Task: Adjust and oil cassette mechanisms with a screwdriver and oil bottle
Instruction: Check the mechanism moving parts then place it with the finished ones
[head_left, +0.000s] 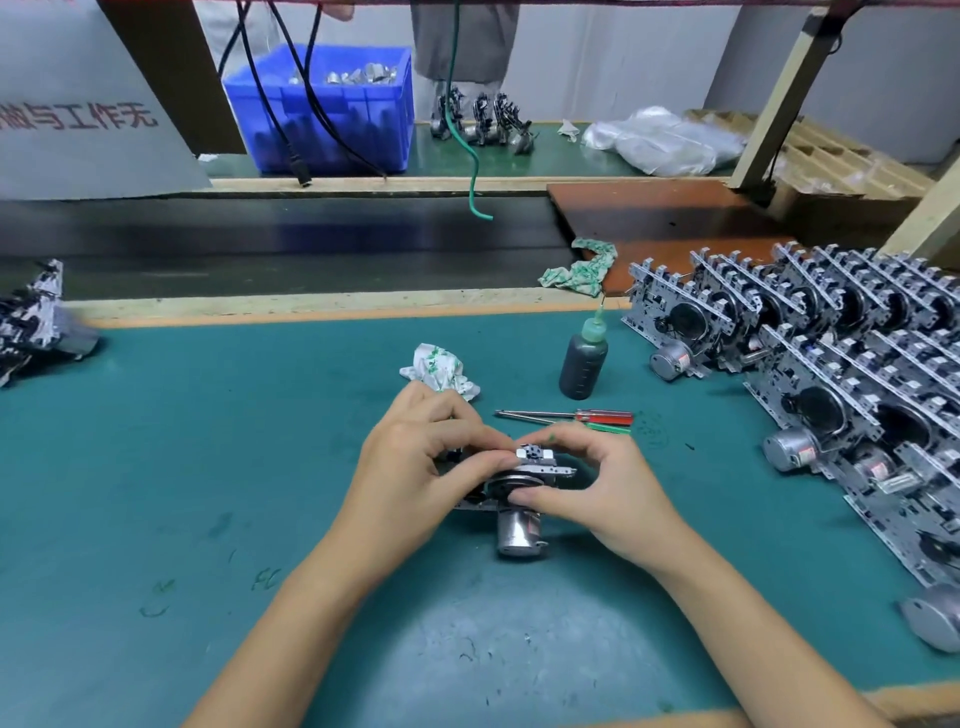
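Note:
A metal cassette mechanism (524, 486) with a round silver motor at its near end stands on the green mat. My left hand (415, 462) grips its left side, thumb and fingers curled over the top. My right hand (597, 483) holds its right side, thumb against the flywheel edge. A red-handled screwdriver (566, 414) and a thinner green-handled one (597, 426) lie just beyond my right hand. The dark oil bottle (584, 361) with a green needle cap stands upright behind them.
Rows of cassette mechanisms (831, 364) stand stacked at the right. A crumpled tissue (441, 371) lies beyond my left hand, another tissue (579, 267) by the mat's far edge. More mechanisms (31, 322) sit at the left. A conveyor belt (285, 244) and blue crate (322, 109) lie beyond.

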